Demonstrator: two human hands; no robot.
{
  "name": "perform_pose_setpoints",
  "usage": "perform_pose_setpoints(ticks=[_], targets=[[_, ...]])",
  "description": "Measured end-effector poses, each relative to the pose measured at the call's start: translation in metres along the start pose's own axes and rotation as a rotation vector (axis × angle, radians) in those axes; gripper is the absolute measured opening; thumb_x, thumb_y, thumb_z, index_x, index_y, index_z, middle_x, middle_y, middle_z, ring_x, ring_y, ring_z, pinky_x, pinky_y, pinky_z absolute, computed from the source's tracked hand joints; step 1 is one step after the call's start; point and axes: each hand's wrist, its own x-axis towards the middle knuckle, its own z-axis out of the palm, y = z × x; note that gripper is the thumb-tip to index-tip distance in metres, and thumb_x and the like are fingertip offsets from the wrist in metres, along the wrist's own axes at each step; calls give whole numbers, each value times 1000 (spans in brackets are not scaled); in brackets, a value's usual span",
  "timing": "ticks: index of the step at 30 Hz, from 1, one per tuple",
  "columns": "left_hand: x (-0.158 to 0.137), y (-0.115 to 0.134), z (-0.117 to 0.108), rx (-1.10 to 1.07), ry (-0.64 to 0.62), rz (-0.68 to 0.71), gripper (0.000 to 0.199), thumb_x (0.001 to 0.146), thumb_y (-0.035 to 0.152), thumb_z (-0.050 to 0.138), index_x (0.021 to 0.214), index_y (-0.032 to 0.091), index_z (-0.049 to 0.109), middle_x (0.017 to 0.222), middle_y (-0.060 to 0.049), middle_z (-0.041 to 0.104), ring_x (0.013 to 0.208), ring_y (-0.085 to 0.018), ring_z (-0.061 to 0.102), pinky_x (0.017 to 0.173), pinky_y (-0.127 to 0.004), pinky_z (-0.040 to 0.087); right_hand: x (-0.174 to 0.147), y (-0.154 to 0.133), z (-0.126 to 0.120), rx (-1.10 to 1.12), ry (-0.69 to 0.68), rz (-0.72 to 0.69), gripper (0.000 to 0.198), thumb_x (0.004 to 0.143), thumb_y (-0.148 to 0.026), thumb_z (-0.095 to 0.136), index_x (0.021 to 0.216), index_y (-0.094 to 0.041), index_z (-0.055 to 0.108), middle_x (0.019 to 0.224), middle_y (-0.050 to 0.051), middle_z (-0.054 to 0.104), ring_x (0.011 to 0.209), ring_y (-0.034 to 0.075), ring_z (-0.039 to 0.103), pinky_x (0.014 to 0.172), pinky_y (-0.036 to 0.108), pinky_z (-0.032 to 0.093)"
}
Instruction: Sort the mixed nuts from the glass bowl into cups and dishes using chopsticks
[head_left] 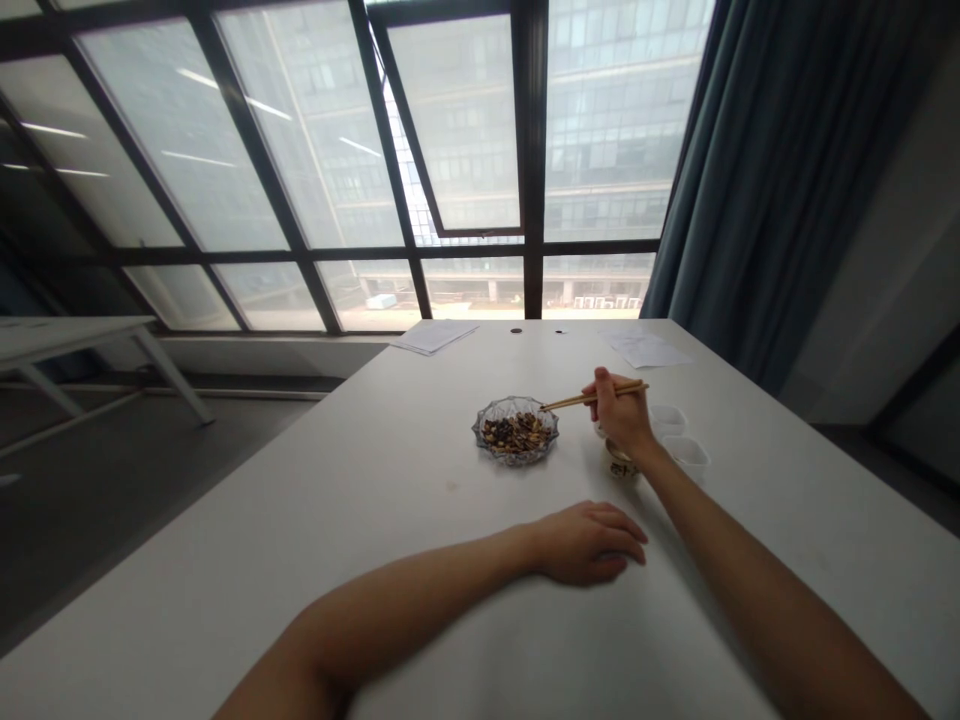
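My right hand (621, 410) is closed round a pair of wooden chopsticks (574, 401), which point left. Their tips reach the right rim of a clear, scalloped glass bowl (517, 459). Inside that bowl lies a mix of small dark and brown dried pieces (517, 432), too small to name. Whether the tips pinch a piece I cannot make out. Below my right hand stands a small patterned cup (622, 466), partly covered by the hand and wrist. My left hand (589, 543) rests flat on the white table (420, 560), fingers stretched to the right, holding nothing.
Two clear plastic tubs (685, 455) stand right of my right wrist. Another light container edge shows behind my right hand. Papers (435, 336) lie at the far left of the table, and more sheets (646, 348) at the far right. Windows and a blue curtain (720, 220) stand beyond.
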Motion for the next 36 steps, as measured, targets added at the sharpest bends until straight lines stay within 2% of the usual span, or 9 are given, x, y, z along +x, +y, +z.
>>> perform_pose_setpoints(ticks=[3,7,12,15,19,25,32,36], targets=[[0,0,-1,-1,-7,-8,26,94,20,56,118,23,67,135,-6,65,127,-20,60,116,-33,39,22,-16,-30,56,125,-22,60,95,-65,52,66,-16,67,44,2,57,36,13,51,39,25,41],[1,0,-2,-8,-16,-11,26,94,20,57,118,24,67,135,-7,66,127,-21,60,116,-34,40,50,-32,-88,62,334,-38,59,96,-61,53,62,-15,65,44,3,58,32,11,47,32,23,32],[0,2,-4,-25,-16,-14,28,94,19,57,119,23,67,135,-7,65,127,-20,60,116,-34,39,61,-30,-152,-121,574,31,58,102,-51,45,63,-13,66,44,5,56,31,13,48,34,26,36],[0,3,-5,-29,-19,-28,28,94,19,57,119,24,67,136,-7,65,127,-20,59,117,-34,38,58,-25,-174,-258,562,90,57,101,-55,44,64,-18,66,46,6,56,34,16,49,38,31,41],[0,3,-6,-34,-16,-32,28,94,19,57,119,24,67,136,-7,65,128,-20,59,117,-34,37,56,-19,-183,-369,458,168,56,100,-60,42,65,-22,65,49,8,59,40,20,55,44,36,46],[-1,3,-5,-40,-21,-41,29,93,18,57,120,25,67,136,-7,65,128,-21,59,118,-35,37,57,-19,-175,-484,440,239,49,100,-43,50,69,-10,69,50,12,62,39,18,59,44,30,48],[0,4,-7,-54,-18,-37,29,93,18,57,120,25,67,136,-7,65,128,-20,59,118,-34,37,59,-20,-166,-405,350,397,39,98,-36,60,77,-4,71,58,17,67,44,20,66,49,29,53],[0,4,-7,-56,-19,-40,29,94,19,57,120,25,67,136,-7,65,128,-21,59,118,-35,37,61,-16,-166,-386,319,411,35,96,-32,63,74,-6,69,63,19,69,46,23,68,49,32,56]])
